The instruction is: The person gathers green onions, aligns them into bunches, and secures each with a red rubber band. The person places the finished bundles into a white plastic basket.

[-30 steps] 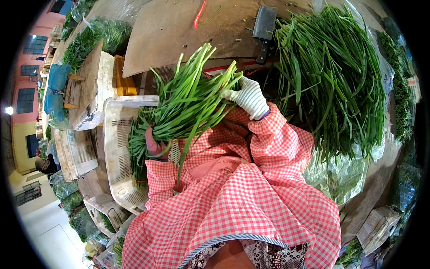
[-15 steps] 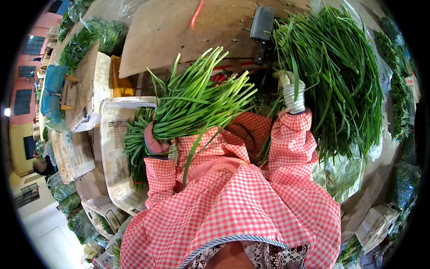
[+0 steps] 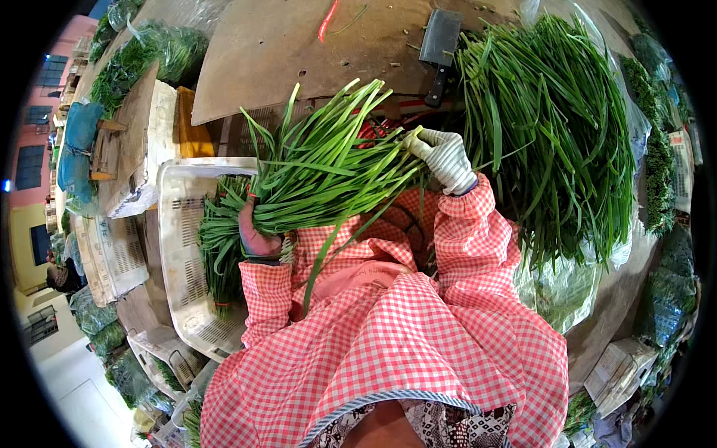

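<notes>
We held a bundle of green chives (image 3: 321, 179) across the middle of the view, leaf tips fanned toward 1 o'clock. Our left hand (image 3: 258, 235), bare, was clenched around the stem end of the bundle at 9 o'clock of it. Our right hand (image 3: 447, 157), in a white knit glove, touched the leaves at 3 o'clock of the bundle, fingers curled on a few blades. Below the bundle, at 8 o'clock, a white plastic crate (image 3: 175, 224) held more chives. A large loose heap of chives (image 3: 553, 142) lay at 3 o'clock of the gloved hand. A cleaver (image 3: 439, 46) rested on the brown board (image 3: 284, 52) at 12 o'clock
</notes>
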A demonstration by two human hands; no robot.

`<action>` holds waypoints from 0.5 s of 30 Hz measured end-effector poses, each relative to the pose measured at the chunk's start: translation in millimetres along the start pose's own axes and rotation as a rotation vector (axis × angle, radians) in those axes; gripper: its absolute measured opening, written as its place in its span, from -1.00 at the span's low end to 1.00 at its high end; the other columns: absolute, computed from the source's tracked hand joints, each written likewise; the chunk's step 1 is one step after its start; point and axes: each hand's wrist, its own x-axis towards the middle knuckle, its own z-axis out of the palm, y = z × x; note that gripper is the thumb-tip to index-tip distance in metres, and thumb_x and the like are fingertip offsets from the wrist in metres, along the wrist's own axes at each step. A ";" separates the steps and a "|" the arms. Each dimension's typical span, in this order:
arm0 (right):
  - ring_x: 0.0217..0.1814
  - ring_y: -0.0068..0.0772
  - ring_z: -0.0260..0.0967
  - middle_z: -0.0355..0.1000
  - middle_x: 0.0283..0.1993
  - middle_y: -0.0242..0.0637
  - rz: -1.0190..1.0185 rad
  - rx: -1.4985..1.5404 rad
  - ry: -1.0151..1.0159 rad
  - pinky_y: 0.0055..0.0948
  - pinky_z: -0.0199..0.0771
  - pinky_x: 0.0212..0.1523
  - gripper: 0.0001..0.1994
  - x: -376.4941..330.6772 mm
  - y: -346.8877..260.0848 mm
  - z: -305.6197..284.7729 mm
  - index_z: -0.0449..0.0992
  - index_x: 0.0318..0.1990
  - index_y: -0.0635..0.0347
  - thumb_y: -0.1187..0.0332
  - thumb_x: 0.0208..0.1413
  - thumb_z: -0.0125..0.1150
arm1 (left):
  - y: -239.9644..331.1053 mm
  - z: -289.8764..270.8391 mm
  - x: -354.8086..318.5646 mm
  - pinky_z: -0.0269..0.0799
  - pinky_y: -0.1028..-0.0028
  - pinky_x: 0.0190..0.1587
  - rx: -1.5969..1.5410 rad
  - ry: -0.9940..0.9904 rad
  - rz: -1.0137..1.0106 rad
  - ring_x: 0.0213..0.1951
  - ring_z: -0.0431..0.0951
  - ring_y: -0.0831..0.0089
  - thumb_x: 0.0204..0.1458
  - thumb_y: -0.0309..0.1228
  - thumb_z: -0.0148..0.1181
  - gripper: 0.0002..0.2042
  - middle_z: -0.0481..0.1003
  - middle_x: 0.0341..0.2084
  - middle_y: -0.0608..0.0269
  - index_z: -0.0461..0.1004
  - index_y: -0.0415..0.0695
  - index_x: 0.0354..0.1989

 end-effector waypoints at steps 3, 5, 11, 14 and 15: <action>-0.34 -0.69 0.36 0.53 -0.39 -0.29 -0.076 -0.094 0.114 -0.59 0.40 -0.32 -0.68 -1.6 3.6 1.3 0.54 -0.18 0.37 0.28 0.01 0.26 | -0.2 5.7 -3.9 0.46 0.32 -0.15 0.034 -0.116 0.142 -0.21 0.51 0.30 0.06 -0.28 0.03 -0.72 0.49 -0.23 0.13 0.42 -0.20 -0.14; -0.37 -0.67 0.36 0.52 -0.39 -0.32 -0.084 -0.044 0.181 -0.60 0.40 -0.31 -0.71 2.7 11.9 1.9 0.54 -0.19 0.37 0.31 0.01 0.26 | 0.4 7.6 -4.4 0.46 0.33 -0.15 0.020 0.035 0.039 -0.21 0.51 0.32 0.07 -0.29 0.01 -0.73 0.49 -0.23 0.14 0.42 -0.20 -0.14; -0.47 -0.61 0.38 0.50 -0.47 -0.28 -0.147 -0.063 0.347 -0.59 0.38 -0.43 -0.80 10.9 24.8 -43.2 0.55 -0.27 0.39 0.40 0.03 0.16 | -1.2 -4.4 -0.2 0.45 0.32 -0.09 -0.012 0.053 -0.068 -0.14 0.48 0.33 0.10 -0.29 -0.01 -0.66 0.43 -0.11 0.12 0.34 -0.23 -0.02; -0.50 -0.58 0.39 0.49 -0.47 -0.28 -0.079 -0.311 0.448 -0.59 0.38 -0.46 -0.73 -1.6 13.4 -74.0 0.55 -0.28 0.38 0.28 0.07 0.16 | -8.3 -16.5 2.0 0.46 0.29 -0.10 0.527 -0.247 0.450 -0.12 0.48 0.29 0.12 -0.26 -0.05 -0.63 0.42 -0.09 0.11 0.28 -0.19 0.03; -0.49 -0.57 0.39 0.49 -0.46 -0.28 -0.064 -0.266 0.360 -0.58 0.38 -0.45 -0.69 -6.0 10.0 -75.8 0.55 -0.28 0.36 0.22 0.06 0.17 | -12.4 -19.4 3.3 0.47 0.28 -0.11 0.436 -0.223 0.386 -0.14 0.50 0.28 0.10 -0.24 -0.03 -0.64 0.44 -0.11 0.10 0.30 -0.19 0.01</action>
